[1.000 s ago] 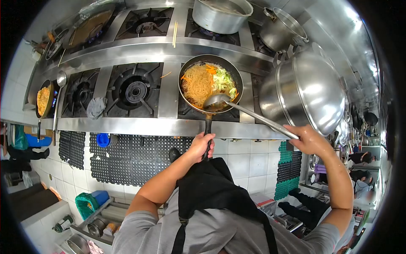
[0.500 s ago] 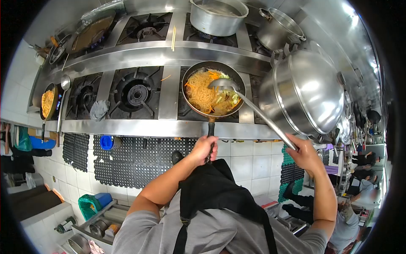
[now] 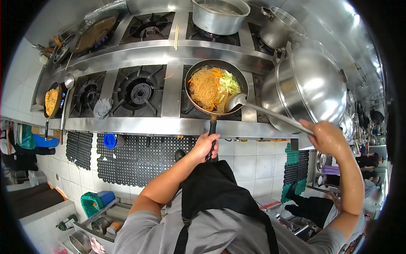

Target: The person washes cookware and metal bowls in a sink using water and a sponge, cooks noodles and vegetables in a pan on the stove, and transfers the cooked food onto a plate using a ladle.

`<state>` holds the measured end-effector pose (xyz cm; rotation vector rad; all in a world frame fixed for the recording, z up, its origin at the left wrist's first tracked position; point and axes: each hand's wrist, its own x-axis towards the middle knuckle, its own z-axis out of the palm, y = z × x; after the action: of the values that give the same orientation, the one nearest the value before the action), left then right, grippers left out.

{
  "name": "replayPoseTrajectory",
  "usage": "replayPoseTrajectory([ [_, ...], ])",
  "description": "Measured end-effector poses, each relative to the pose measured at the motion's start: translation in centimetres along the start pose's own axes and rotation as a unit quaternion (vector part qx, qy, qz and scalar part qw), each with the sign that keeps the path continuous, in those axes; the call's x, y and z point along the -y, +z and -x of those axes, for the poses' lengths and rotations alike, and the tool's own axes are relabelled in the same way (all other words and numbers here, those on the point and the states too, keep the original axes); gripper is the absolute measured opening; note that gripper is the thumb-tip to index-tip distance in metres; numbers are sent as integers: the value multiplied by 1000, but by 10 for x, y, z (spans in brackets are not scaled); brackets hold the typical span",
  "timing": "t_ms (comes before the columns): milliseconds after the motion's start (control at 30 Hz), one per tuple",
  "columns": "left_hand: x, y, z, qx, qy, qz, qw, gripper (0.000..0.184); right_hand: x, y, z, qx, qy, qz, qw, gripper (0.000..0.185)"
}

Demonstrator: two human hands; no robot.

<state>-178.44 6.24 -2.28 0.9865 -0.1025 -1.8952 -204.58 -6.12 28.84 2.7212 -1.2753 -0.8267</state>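
A frying pan (image 3: 243,78) sits on the front burner before me. Inside it lie thin noodles (image 3: 204,89), orange carrot strips and pale green shredded cabbage (image 3: 229,84). My left hand (image 3: 206,147) is wrapped round the pan's black handle, which points toward my body. In my right hand (image 3: 327,136) is the end of a long metal ladle (image 3: 270,112), its arm reaching out to the right. The ladle's bowl rests at the pan's lower right edge, beside the noodles, its rounded back facing up.
A large steel domed wok lid or bowl (image 3: 315,84) stands close right of the pan. Behind are a big pot (image 3: 220,19) and chopsticks (image 3: 176,37). Leftward are a grey cloth (image 3: 102,109), another pan with orange food (image 3: 51,101) and a ladle (image 3: 69,81). People stand far right.
My right hand has moved right and slightly up, drawing the ladle from the pan's middle to its lower right edge. The cabbage now shows more. My left hand keeps its hold.
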Motion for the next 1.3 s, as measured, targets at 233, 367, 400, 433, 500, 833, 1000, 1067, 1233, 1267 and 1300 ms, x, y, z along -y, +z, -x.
replayPoseTrajectory([
  [233,2,0,-2,7,9,12,1000,18,-3,35,-56,-60,-24,64,996,55],
  [367,3,-6,-1,16,16,9,1000,16,0,34,-37,-89,-9,-77,993,50],
  [400,2,-7,-3,16,16,10,1000,16,2,33,-31,-90,11,-134,987,50],
  [433,1,-7,-6,3,10,-6,1000,17,5,40,-27,-91,11,-134,987,50],
  [500,-4,-9,-17,-9,4,-24,1000,18,11,67,-26,-121,54,-242,961,48],
  [833,33,-31,62,-43,25,-102,994,26,60,202,-14,-81,76,-612,783,41],
  [1000,82,-12,109,-116,73,-110,984,25,27,213,-29,-166,-82,-426,886,37],
  [1067,101,-9,122,-140,80,-106,981,25,22,213,-33,-128,-69,-405,903,40],
  [1233,143,5,151,-190,128,-73,971,25,3,207,-20,-185,-215,-252,925,44],
  [1267,149,5,156,-196,136,-66,969,25,0,200,-14,-184,-227,-246,924,44],
  [1300,156,4,161,-201,142,-57,968,25,-3,192,-6,-173,-230,-248,925,42],
])
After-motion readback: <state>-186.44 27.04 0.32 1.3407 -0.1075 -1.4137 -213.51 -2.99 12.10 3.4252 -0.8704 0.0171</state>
